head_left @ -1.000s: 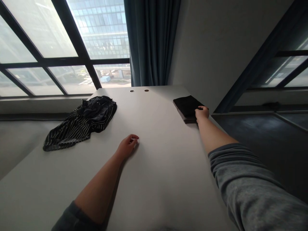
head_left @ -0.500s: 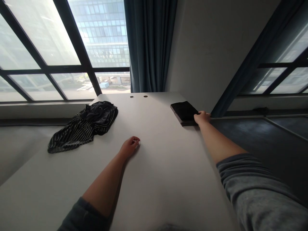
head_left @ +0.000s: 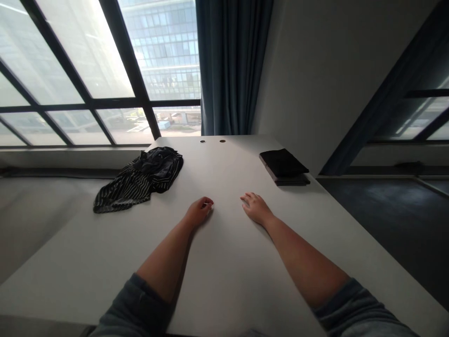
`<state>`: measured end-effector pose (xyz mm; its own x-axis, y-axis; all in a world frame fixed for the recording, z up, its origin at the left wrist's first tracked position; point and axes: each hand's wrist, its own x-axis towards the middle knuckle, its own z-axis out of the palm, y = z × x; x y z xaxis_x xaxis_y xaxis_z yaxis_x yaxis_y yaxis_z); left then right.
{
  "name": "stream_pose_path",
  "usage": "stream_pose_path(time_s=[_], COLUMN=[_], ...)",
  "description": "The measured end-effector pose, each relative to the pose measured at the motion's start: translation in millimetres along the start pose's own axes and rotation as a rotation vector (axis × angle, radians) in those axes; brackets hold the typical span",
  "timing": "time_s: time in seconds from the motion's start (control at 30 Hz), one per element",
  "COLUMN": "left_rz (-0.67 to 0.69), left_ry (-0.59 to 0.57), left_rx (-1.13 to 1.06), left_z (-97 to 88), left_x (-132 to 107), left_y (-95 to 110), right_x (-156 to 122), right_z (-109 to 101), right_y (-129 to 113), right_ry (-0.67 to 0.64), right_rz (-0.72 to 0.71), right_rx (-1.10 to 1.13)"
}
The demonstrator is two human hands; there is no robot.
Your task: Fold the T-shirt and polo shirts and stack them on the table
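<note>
My left hand [head_left: 199,211] rests on the white table [head_left: 224,262] with its fingers loosely curled, a small gap by the thumb, and nothing in it. To its right, my right hand [head_left: 257,207] lies palm down on the tabletop, fingers apart and empty. Beyond the right hand, near the table's right edge, sits a neat stack of dark folded cloth [head_left: 283,164], its black top piece lying over a dark greyish one. A crumpled black garment with pale stripes [head_left: 140,180] lies at the far left, partly bunched up. Neither hand touches the cloth.
Two round cable holes, a left one [head_left: 202,141] and a right one [head_left: 222,141], are set near the table's far edge. Behind stand a blue curtain [head_left: 233,70] and large framed windows [head_left: 140,96]. Dark floor [head_left: 382,210] lies beyond the right edge.
My right hand has let go of the dark folded stack and come back left and nearer to the table's middle. My left hand stays in place. The view has turned slightly left.
</note>
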<state>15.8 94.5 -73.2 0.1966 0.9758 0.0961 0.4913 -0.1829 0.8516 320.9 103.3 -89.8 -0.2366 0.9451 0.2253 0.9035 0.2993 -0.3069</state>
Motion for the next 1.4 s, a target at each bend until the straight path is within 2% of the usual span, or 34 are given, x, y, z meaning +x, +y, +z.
stream_pose_path(time_s=[0.17, 0.3, 0.4, 0.47, 0.57, 0.67, 0.77, 0.87, 0.97, 1.17, 1.27, 1.4], left_rz=[0.019, 0.062, 0.058, 0.036, -0.047, -0.132, -0.183, -0.227, -0.294, -0.32, -0.254, -0.035], left_ry=[0.023, 0.093, 0.224, 0.361, 0.572, 0.696, 0.682, 0.584, 0.526, 0.531, 0.549, 0.442], left_rx=[0.063, 0.197, 0.33, 0.427, 0.56, 0.653, 0.68, 0.661, 0.697, 0.758, 0.704, 0.643], left_z=[-1.8, -17.0, -41.0, -61.5, -93.3, -120.2, -138.6, -148.7, -152.6, -149.3, -139.1, -107.3], left_x=[1.4, 8.5, 17.7, 23.3, 28.1, 31.2, 36.9, 45.2, 51.7, 53.8, 53.3, 50.4], left_y=[-1.0, -12.6, -28.6, -40.6, -57.7, -72.8, -85.7, -94.4, -98.1, -96.7, -88.4, -65.2], right_x=[6.8, 7.3, 6.8, 6.9, 7.1, 6.9, 6.1, 5.6, 5.8, 6.8, 7.3, 7.8], right_z=[6.4, 7.7, 6.0, 5.0, 4.6, 5.0, 4.8, 3.7, 2.8, 3.5, 4.1, 3.4], right_y=[16.4, 21.6, 20.1, 18.9, 18.1, 17.8, 16.7, 15.0, 14.0, 15.6, 16.1, 14.7], right_ry=[-0.017, -0.017, -0.024, -0.026, -0.021, -0.016, -0.006, 0.003, 0.006, 0.018, 0.014, 0.01], right_rz=[-0.069, -0.084, -0.07, -0.065, -0.065, -0.061, -0.051, -0.033, -0.021, -0.012, -0.009, -0.01], right_rx=[-0.023, 0.006, 0.021, 0.035, 0.044, 0.041, 0.044, 0.044, 0.049, 0.053, 0.052, 0.046])
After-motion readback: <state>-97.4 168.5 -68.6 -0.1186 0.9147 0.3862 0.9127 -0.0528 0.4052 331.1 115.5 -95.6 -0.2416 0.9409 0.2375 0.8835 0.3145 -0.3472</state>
